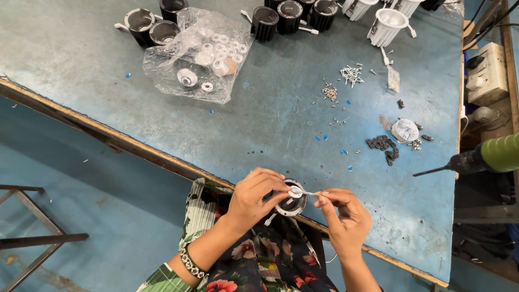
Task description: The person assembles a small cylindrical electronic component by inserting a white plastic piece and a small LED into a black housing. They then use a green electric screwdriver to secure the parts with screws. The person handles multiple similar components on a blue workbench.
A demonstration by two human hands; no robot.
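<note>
At the near edge of the surface (270, 119), I am holding a round lamp housing (292, 203) clamped in my left hand (257, 194). My right hand (343, 213) is pinching a thin pin (308, 192) over its white centre piece (295, 191); seating it calls for steady alignment.

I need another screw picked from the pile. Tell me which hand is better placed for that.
Right, probably. The right hand is on the same side as the screw pile and pinches only a thin wire. The left hand steadies the black housing.
</note>
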